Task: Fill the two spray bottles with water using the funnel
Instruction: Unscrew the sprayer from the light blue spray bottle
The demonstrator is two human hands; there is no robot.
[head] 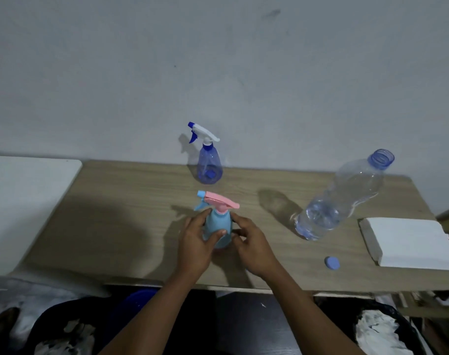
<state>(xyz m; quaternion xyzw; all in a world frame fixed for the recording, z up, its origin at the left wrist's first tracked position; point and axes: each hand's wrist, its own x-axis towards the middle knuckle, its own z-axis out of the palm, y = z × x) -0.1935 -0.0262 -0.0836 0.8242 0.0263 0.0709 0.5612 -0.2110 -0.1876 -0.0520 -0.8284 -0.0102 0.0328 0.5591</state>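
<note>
Wooden table (116, 213) against a plain grey wall (218, 60). Light blue sprayer (217, 230) with pink head stands upright near the front-middle of the table. Left hand (196, 242) wraps its body from the left, thumb across the front, fingers curled round it. Right hand (251, 243) sits at the bottle's right side, fingers loosely bent, tips at or just beside the body; contact hard to tell. Second sprayer (209, 166), clear blue with white head, upright farther back near the wall, untouched. Water bottle (341, 198) to the right, cap off, partly filled. Its blue cap (331, 263) lies flat near the front edge. White block (407, 242) at far right. White board (21, 201) at left.
</note>
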